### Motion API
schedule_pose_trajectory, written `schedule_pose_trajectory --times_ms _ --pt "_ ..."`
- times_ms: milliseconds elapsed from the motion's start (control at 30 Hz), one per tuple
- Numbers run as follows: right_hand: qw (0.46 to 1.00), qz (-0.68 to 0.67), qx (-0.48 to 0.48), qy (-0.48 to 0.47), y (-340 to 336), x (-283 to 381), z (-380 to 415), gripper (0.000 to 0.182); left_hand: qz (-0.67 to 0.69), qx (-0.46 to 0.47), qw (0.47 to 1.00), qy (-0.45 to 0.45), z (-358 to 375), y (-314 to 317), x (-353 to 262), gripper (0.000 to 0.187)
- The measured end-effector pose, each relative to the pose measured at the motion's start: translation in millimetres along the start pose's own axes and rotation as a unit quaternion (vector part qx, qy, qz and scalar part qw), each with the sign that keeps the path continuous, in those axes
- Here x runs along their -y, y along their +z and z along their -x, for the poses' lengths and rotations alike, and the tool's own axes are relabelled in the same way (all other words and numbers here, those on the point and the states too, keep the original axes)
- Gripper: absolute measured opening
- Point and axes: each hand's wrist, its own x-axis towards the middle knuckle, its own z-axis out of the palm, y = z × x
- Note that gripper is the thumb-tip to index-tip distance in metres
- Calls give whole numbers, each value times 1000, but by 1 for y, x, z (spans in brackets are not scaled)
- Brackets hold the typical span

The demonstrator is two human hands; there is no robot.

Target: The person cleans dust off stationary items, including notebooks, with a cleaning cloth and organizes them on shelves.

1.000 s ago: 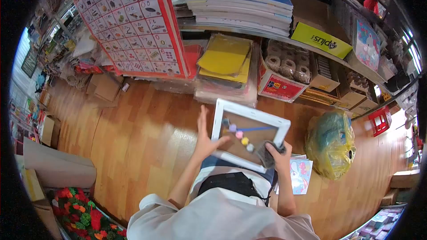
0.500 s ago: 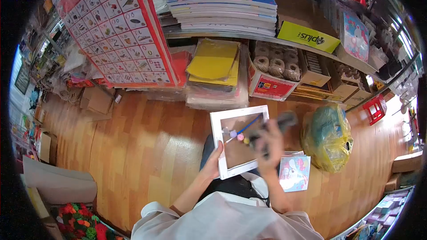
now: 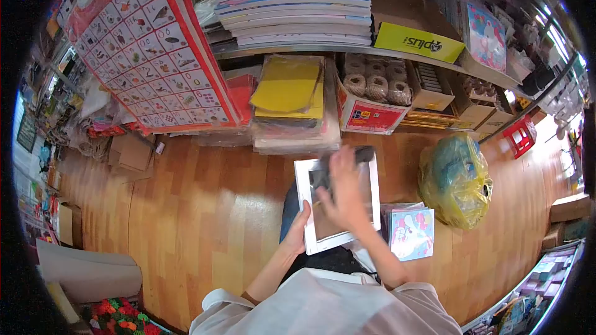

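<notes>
A white-rimmed rectangular frame [image 3: 375,189] with a brown inner panel [image 3: 330,226] is held tilted over my lap. My left hand [image 3: 299,229] is closed on its left edge, with the thumb on the rim. My right hand [image 3: 347,195] lies over the upper part of the panel, slightly blurred, and presses a dark cloth [image 3: 364,154] against it. Dark material shows on both sides of the fingers. The hand and cloth hide most of the panel's upper half. On the floor just right of the frame lies a small stack of cards with a white rabbit picture [image 3: 411,234].
A yellow plastic bag [image 3: 456,180] stands on the wooden floor at right. Ahead, shelves hold stacked books [image 3: 298,22], yellow sheets [image 3: 288,87], and a box of twine rolls [image 3: 375,90]. A picture alphabet chart [image 3: 149,49] leans at left; a beige chair [image 3: 90,267] stands lower left.
My right hand and the dark cloth have moved left and up from the frame's right side onto its upper middle, covering the coloured items seen there before. My left hand keeps its hold.
</notes>
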Motion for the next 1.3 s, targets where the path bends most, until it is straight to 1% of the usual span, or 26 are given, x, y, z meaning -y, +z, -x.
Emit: schedule_pose_trajectory --times_ms 33,100,133,200,233,267,300,367,400,433,500,533,600,633,700,767,800,833,900,1033,1100,1133,1167,1233,1267,1300 --pt "998 24 32 -58 10 13 9 77 31 -22 999 22 -6 -6 5 63" --pt "993 -7 73 -91 7 40 31 79 78 -33 995 60 2 15 -13 62" --pt "993 -8 70 -89 5 38 34 79 88 -39 993 62 -2 6 -14 66" --pt "996 53 77 8 -10 22 43 78 55 -15 996 68 1 2 -26 68" --pt "1000 -1 1 6 -13 -2 41 76 24 11 997 73 2 2 -29 71" --pt "998 32 -19 51 -17 -16 36 74 38 14 999 35 5 0 -27 72" --pt "992 67 -38 98 -19 -25 31 72 35 15 999 28 6 0 -21 72" --pt "994 38 -64 74 -14 -24 14 76 -138 -57 988 -30 -1 5 -4 69" --pt "996 28 -39 73 -13 -16 5 72 -137 -48 989 -35 -6 7 2 66" --pt "998 -27 -29 40 -11 -6 0 68 -140 -45 988 -39 -6 9 2 66" --pt "993 -74 87 -34 -7 8 -3 65 -114 -39 992 -40 -3 11 -3 64" --pt "994 -73 82 -29 -10 10 -2 65 -111 -34 993 -27 -3 4 -3 62" --pt "986 -95 130 -37 -16 9 -2 63 -109 -14 993 -47 3 -19 -4 61" --pt "986 -97 129 -36 -17 -3 0 63 -101 2 993 -62 7 -30 -5 59" --pt "999 -16 0 46 -14 -35 7 61 -122 -6 991 -49 19 -24 -16 59" --pt "998 -31 -17 49 -6 -41 10 62 -176 -20 983 -52 20 -9 -18 60" --pt "997 -46 -34 50 -6 -41 11 62 -215 -59 972 -79 12 -12 -10 61" --pt "995 -102 -12 20 -2 -36 11 63 -239 -13 967 -84 5 -9 -7 56" --pt "996 -82 45 -7 -11 -4 -2 64 -282 37 958 -48 2 17 -11 57" --pt "994 -31 93 -55 -23 1 -10 69 -238 36 969 -56 5 2 -16 58" --pt "996 -16 76 -52 -23 -27 1 69 -175 -32 982 -60 12 -14 -22 58" --pt "998 20 51 -19 -28 -42 8 69 -171 -65 981 -71 15 -20 -30 61" --pt "998 56 27 14 -29 -51 11 69 -170 -66 981 -70 15 -25 -32 61" --pt "997 67 12 30 -20 -55 24 69 -87 -64 994 -34 12 -34 -29 68" --pt "996 78 -6 47 -17 -54 33 70 -67 -31 996 -46 10 -20 -31 74" --pt "998 59 9 28 -11 -40 38 71 -67 -30 996 -48 4 -9 -28 74"
